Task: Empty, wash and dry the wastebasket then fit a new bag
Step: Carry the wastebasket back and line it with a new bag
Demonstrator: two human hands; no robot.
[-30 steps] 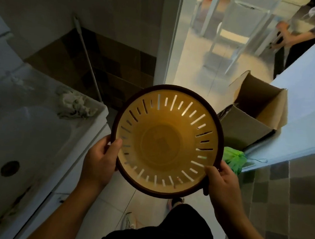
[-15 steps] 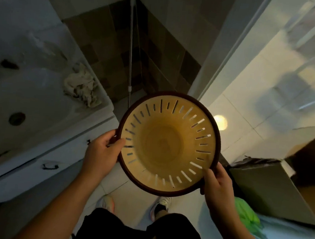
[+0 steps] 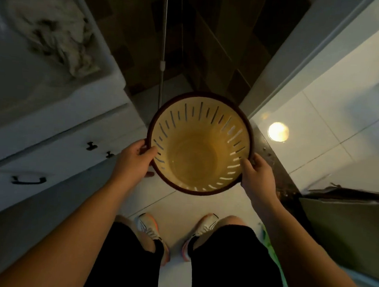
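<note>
Two hands grip wastebasket rim: left hand and right hand, thumbs curled inside.

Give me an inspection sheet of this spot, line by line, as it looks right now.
Surface: white tiled floor, one bright light reflection.
Job's things: yellow slotted wastebasket, dark rim, upright, no bag, no rubbish seen inside.
Clutter: crumpled rag on the white counter; cardboard box at right.
Hands: left hand and right hand grip opposite sides of the rim.
Cables: nothing seen.
Surroundings: thin pole against the dark tiled wall.
</note>
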